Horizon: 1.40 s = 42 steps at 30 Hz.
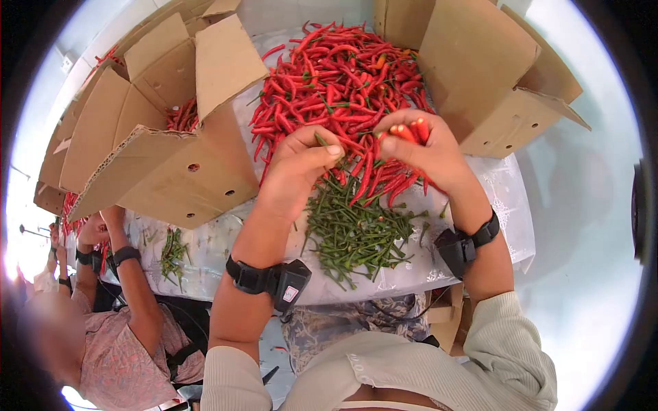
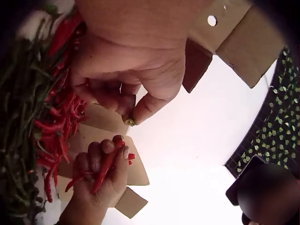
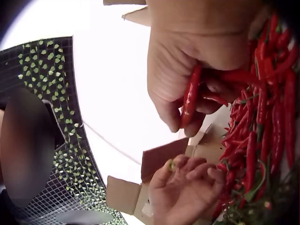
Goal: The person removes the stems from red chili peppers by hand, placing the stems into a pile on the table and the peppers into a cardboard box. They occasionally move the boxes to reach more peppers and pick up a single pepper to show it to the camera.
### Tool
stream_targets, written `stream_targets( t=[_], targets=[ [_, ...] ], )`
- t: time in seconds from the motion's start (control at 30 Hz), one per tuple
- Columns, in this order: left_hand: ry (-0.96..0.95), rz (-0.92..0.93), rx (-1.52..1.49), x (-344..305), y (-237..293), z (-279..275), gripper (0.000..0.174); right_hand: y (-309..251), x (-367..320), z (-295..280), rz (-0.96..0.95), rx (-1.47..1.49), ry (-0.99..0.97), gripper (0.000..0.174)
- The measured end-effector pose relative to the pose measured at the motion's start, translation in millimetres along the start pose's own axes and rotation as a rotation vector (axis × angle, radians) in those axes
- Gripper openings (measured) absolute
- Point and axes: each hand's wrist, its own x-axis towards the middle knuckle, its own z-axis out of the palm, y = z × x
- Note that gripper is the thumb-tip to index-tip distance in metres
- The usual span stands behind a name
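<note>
Between thumb and forefinger, my left hand [image 1: 291, 171] pinches a green chilli stem [image 2: 130, 122]; its cut end shows at the fingertips in the left wrist view. My right hand [image 1: 439, 154] holds several red chillies [image 3: 191, 98] in its curled fingers, their pale stemless ends pointing up in the head view. Both hands are close together over the near side of a large heap of red chillies [image 1: 336, 75]. Just below them on the table lies a pile of green stems [image 1: 356, 240].
An open cardboard box [image 1: 178, 171] with chillies inside stands at left, and another cardboard box [image 1: 473, 61] at right. A patterned plastic cover [image 1: 507, 198] lies on the table. Another person [image 1: 130, 342] works at the left, near a small green stem pile [image 1: 173, 255].
</note>
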Motion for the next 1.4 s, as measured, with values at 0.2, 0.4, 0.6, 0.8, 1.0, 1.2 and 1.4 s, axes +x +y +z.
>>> stream_targets(
  t=[0.2,0.4,0.6,0.8,1.0,1.2,1.4],
  targets=[
    [-0.214,-0.003,0.542,-3,2,4,0.016,5,4,-16,0.288,-0.043,0.179,0.027],
    [0.063,-0.014,0.659,1,-12,9,0.014,8,-2,13,0.257,-0.787,0.187,0.037],
    [0.242,0.141,0.617,7,-22,7,0.01,5,-3,28,0.204,-0.989,0.088,0.036],
    [0.239,0.154,0.514,6,-20,9,0.01,17,-5,22,0.096,-0.509,0.143,0.026],
    [0.198,0.255,0.419,5,-15,18,0.013,-2,-2,13,0.285,0.039,0.048,0.022],
    [0.262,0.15,0.837,5,-26,7,0.02,0,0,7,0.296,0.322,0.133,0.028],
    [0.268,0.273,1.646,-1,-33,25,0.023,19,6,-12,0.376,0.751,0.118,0.019]
  ],
)
